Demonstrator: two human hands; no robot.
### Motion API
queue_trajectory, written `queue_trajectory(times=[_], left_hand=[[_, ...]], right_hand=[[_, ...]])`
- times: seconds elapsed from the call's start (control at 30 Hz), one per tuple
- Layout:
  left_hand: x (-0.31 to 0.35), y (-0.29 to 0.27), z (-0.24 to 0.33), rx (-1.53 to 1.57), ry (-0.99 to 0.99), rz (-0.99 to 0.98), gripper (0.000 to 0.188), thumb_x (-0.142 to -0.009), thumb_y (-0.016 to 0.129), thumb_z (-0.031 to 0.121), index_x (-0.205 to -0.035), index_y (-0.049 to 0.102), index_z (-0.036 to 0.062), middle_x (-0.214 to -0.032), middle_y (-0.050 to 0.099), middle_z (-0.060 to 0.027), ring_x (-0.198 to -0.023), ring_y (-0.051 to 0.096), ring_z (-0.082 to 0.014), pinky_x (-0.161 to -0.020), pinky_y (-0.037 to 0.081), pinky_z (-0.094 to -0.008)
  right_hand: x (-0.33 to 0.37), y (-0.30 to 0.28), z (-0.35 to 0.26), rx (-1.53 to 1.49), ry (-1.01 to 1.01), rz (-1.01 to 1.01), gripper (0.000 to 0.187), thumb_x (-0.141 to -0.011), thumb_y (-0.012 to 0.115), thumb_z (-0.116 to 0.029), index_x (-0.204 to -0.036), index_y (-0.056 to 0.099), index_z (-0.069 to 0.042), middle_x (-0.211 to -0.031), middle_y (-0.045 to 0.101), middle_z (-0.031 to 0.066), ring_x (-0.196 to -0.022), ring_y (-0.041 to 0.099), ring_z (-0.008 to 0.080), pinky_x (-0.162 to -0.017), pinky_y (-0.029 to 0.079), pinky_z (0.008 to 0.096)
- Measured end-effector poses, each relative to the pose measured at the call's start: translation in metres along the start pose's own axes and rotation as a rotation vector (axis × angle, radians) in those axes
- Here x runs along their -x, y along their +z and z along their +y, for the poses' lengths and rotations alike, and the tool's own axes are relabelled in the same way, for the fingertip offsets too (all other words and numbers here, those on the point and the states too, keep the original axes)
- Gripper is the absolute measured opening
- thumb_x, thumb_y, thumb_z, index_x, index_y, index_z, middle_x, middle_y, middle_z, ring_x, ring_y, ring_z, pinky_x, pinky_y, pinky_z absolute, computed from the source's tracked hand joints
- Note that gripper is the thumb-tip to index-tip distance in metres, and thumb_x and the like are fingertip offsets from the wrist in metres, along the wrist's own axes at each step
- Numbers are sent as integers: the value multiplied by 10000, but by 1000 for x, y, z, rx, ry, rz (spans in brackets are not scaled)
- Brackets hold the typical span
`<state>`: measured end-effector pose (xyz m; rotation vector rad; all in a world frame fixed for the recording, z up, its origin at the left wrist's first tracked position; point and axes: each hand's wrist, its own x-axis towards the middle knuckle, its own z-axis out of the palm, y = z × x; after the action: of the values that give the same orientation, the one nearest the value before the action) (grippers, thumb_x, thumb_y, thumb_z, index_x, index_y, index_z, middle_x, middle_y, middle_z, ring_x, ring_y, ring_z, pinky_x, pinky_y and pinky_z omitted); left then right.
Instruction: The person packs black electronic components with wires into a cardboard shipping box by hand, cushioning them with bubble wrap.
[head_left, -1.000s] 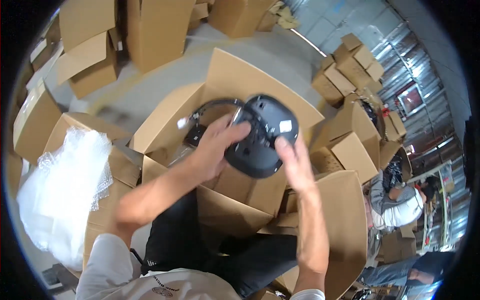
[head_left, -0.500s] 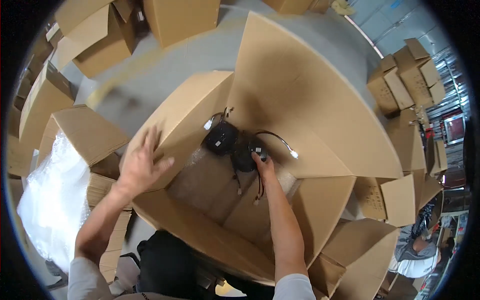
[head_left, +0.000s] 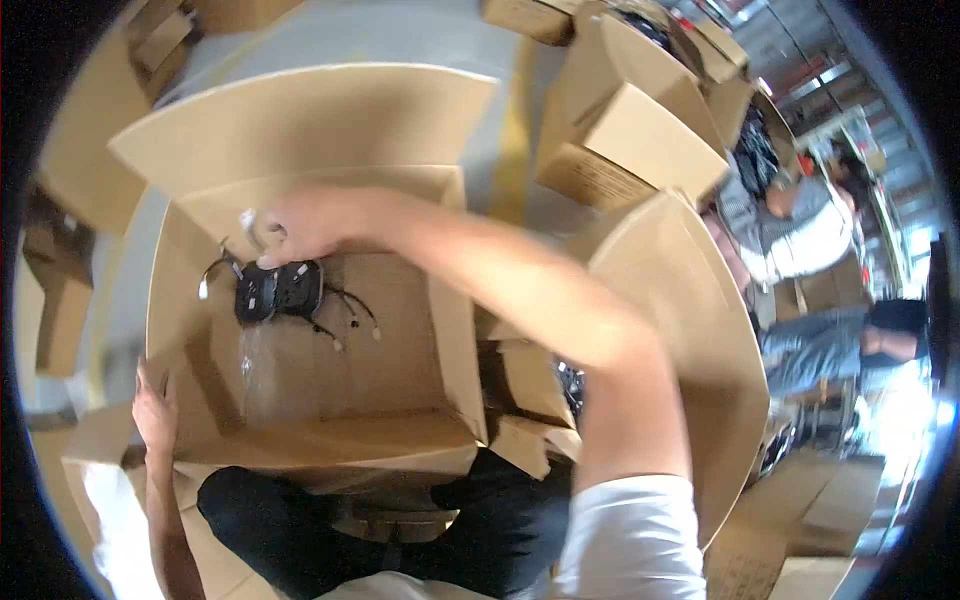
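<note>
In the large open cardboard box (head_left: 405,445) lie two black rounded parts, a left one (head_left: 254,297) and a right one (head_left: 298,290), side by side. Dark cables with small white connectors trail from them. My right hand (head_left: 305,222) reaches across over the box, just above the parts, its thumb close to them. Motion blurs its fingers, and whether they hold anything is unclear. Beside them is a pale connector (head_left: 248,218) on a curved cable. My left hand (head_left: 155,412) is at the box's left edge, thumb and fingers astride the rim.
A cardboard flap (head_left: 310,125) stands up at the far side. More open cartons (head_left: 640,130) crowd the right and far right, and one at the left (head_left: 62,290). White plastic wrap (head_left: 115,510) lies at lower left. Another person (head_left: 800,240) is at the right.
My view has swung right, so the box sits further left and looks turned. My right hand has come off the black part and risen. My left hand has moved to the rim.
</note>
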<state>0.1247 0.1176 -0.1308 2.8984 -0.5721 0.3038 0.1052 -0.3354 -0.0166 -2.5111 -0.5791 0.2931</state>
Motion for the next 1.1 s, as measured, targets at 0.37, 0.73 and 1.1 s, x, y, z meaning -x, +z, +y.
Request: queue_trajectory(times=[0.37,0.73,1.1], left_hand=[[-3,-13,0,5,-93,-270,692,-901,669,260,-1431,363,-63,-1219,611,-320,-1133,593,-475,-959,488,-472],[2,-23,11,-122,-174,-332,922,-832,717,370,-1470,258,-113,-1314,537,-344,-1205,542,-473,-1029,448,-462],[9,-4,18,-26,-138,-203,896,-834,729,306,-1460,258,-129,-1311,532,-353,-1206,544,-473,-1027,451,-458]], right_hand=[[492,121,131,-936,807,659,394,-960,634,-384,-908,688,3,-910,705,93,-818,677,194,-782,537,316],[412,362,254,-156,1919,1090,490,-817,679,-419,-959,685,50,-1030,689,264,-991,653,441,-924,497,467],[371,372,207,-494,1144,712,386,-823,706,-297,-1067,666,-1,-817,673,142,-706,646,275,-605,524,395]])
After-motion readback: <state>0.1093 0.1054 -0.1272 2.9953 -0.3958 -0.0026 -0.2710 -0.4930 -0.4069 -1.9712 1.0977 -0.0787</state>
